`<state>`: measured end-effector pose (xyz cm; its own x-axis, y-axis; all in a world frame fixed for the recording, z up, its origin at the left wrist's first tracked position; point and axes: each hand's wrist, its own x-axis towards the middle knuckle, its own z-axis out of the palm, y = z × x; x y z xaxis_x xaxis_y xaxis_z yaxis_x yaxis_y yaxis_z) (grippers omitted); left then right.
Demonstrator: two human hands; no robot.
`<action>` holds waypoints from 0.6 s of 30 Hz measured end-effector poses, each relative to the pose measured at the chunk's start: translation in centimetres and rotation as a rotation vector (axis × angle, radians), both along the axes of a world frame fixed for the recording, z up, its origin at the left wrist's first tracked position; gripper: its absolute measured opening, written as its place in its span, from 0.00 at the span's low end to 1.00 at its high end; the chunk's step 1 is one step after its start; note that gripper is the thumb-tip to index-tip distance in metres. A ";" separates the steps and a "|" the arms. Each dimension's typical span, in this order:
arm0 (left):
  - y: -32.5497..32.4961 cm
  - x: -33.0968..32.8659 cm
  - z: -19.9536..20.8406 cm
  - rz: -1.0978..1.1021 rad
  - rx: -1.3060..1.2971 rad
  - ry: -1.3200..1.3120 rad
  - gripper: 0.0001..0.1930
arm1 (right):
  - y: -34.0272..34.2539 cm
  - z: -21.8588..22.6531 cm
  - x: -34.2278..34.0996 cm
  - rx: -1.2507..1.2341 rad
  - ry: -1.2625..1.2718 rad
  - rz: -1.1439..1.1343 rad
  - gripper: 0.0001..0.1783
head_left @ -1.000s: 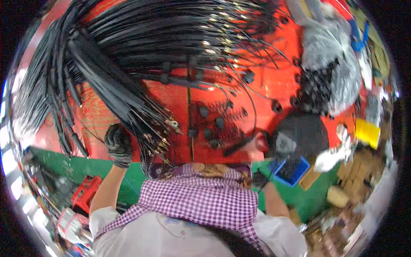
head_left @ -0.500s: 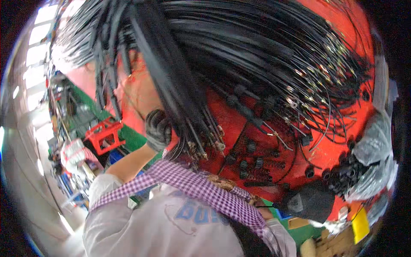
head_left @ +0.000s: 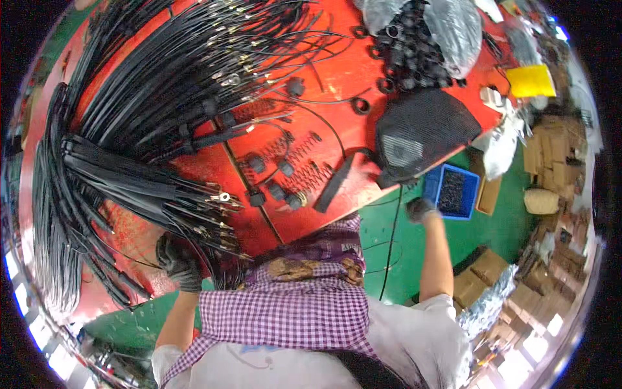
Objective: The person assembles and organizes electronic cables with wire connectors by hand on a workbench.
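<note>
My left hand (head_left: pixel 177 262), in a dark glove, is at the near edge of the red table with its fingers curled. It is beside the metal-tipped ends of a bundle of black cables (head_left: pixel 142 181); what it grips, if anything, is hidden. My right hand (head_left: pixel 422 210), also gloved, is out to the right beyond the table edge, against the left side of a blue bin (head_left: pixel 430 189) holding small dark parts. Its fingers are blurred and partly turned away. A larger heap of black cables (head_left: pixel 155 78) spreads across the far left of the table.
On the red table (head_left: pixel 324 123) lie several springs (head_left: pixel 311 178), black caps (head_left: pixel 257 163) and a black mesh-covered object (head_left: pixel 424 129). Black rings (head_left: pixel 408 58) and clear plastic bags (head_left: pixel 457 39) are at the far right. Cardboard boxes (head_left: pixel 483 275) stand on the green floor.
My view has swung to the right, so the table appears turned and farther left. My right hand now shows, reaching out to the blue bin. My left hand stays by the cable ends.
</note>
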<state>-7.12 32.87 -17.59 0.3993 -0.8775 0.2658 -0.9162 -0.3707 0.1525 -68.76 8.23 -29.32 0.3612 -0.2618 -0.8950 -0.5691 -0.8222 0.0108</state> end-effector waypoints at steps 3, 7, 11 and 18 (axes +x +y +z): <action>-1.0 -0.4 0.2 -0.014 0.009 -0.026 0.18 | -3.3 17.2 1.4 -0.652 -0.135 -1.066 0.23; 5.6 4.4 -7.9 0.103 0.189 -0.096 0.17 | -5.8 20.0 8.7 -0.623 -0.897 -1.705 0.31; -0.2 0.3 -0.9 0.021 -0.005 -0.054 0.17 | -7.5 14.8 10.9 -0.462 -1.131 -1.663 0.33; -0.3 -0.5 -0.8 0.110 -0.106 0.028 0.15 | -6.4 17.0 17.4 -0.184 -1.155 -1.455 0.29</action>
<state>-7.67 32.60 -18.35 0.5004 -0.7956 0.3416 -0.8655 -0.4495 0.2210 -51.38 1.80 -12.33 0.1241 -0.9358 -0.3299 -0.5243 0.2204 -0.8225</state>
